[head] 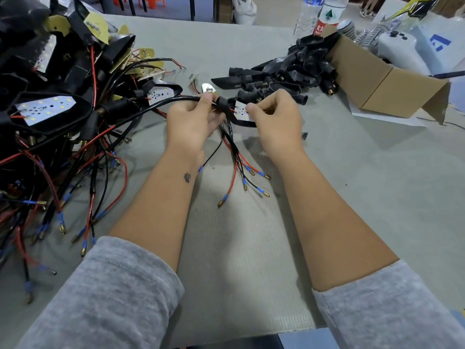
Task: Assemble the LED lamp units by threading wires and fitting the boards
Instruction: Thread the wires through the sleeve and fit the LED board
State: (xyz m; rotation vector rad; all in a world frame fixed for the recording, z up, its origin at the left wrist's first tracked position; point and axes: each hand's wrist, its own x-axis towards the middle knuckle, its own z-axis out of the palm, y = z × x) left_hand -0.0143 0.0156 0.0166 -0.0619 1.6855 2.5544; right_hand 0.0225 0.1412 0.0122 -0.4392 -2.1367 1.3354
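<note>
Grey sleeves [105, 293] frame the bottom of the view, forearms reaching up to the lamp [232, 114] held above the middle of the counter [364, 197]. Its black housing carries a white board [242, 110], and the wires [235, 157] hang from it toward 6 o'clock, red and black with blue-sleeved brass tips. Left hand [193, 119] has its fingers curled, pinching the black stem and cable at the housing's 9 o'clock end. Right hand [274, 117] is also curled, thumb and fingertips pressing the board at the 3 o'clock side.

Judging from the grip, the board is being seated. Pushed in crooked, it could pinch the red lead beneath it or strain its solder joint; the loose wire ends could also snag on the finished pile.

That pile [50, 102], wired lamps with boards fitted, sprawls at 9 to 10 o'clock. Empty housings [284, 74] lie heaped at 1 o'clock, spilling from a cardboard box [382, 89] lying on its side; its inside is mostly hidden. Water bottles [324, 13] stand at 12 to 1 o'clock.
</note>
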